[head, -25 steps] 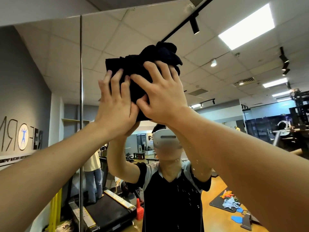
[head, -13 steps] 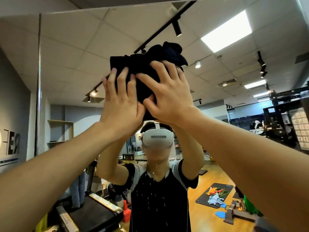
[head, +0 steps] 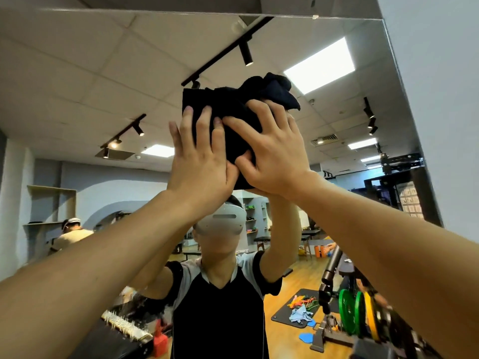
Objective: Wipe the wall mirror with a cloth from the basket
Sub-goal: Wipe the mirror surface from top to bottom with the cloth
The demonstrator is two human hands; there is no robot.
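Observation:
A bunched dark cloth (head: 233,104) is pressed flat against the wall mirror (head: 116,73), high up near its top edge. My left hand (head: 199,161) presses on the cloth's lower left part with straight, spread fingers. My right hand (head: 274,151) lies over its right part, fingers spread, thumb tucked against the fabric. The two hands touch each other. Both arms reach up from the bottom corners. The cloth's top right corner sticks out loose above my right fingers.
The mirror's right edge (head: 404,99) meets a grey wall (head: 440,60). The glass reflects me, a gym room with a wooden floor, green and yellow weight plates (head: 355,312), a dark mat with rags, and another person (head: 72,231) at the left.
Both hands and the cloth have slid to the right along the glass. The vertical mirror seam has left the view on the left, and the mirror's right edge has come into view.

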